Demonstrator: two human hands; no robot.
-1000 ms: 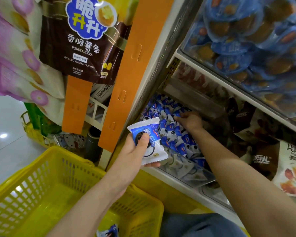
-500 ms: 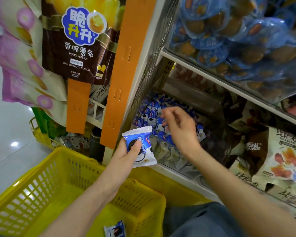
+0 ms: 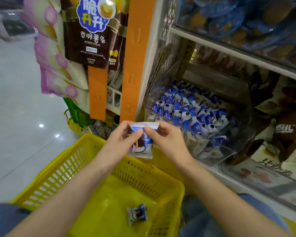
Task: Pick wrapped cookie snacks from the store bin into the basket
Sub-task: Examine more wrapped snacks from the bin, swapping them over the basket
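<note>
Now, your hands: your left hand [image 3: 120,141] and right hand [image 3: 166,139] both pinch one cookie packet [image 3: 140,147] near its top, thumbs on the near face and fingers curled behind.
Held packet: it hangs upright between your two hands, above the far rim of the yellow basket [image 3: 58,173].
Basket: it sits near and low under your forearms; a second packet [image 3: 137,213] lies on its floor, towards the near right.
In the way: your two forearms cross above the basket's opening and hide parts of its left and right sides.
Bin: a clear bin [image 3: 212,151] stands on the low shelf, its front wall just right of your right hand, filled with a heap of blue-and-white packets [image 3: 191,113].
Right of the bin: dark brown snack bags [image 3: 284,130] stand in the next compartment.
Above the bin: a white shelf rail [image 3: 229,50] runs across, with blue-wrapped snacks [image 3: 237,17] above it.
Left of the shelf: a long orange strip [image 3: 137,57] hangs beside the shelf post; further left hangs a brown potato sticks bag [image 3: 94,31], then pink-flowered bags [image 3: 53,62].
Far left, low: another yellow basket [image 3: 72,122] shows behind the hanging goods, mostly hidden.
Floor: pale glossy floor [image 3: 15,117] fills the left, with small bright light spots reflected in it.
</note>
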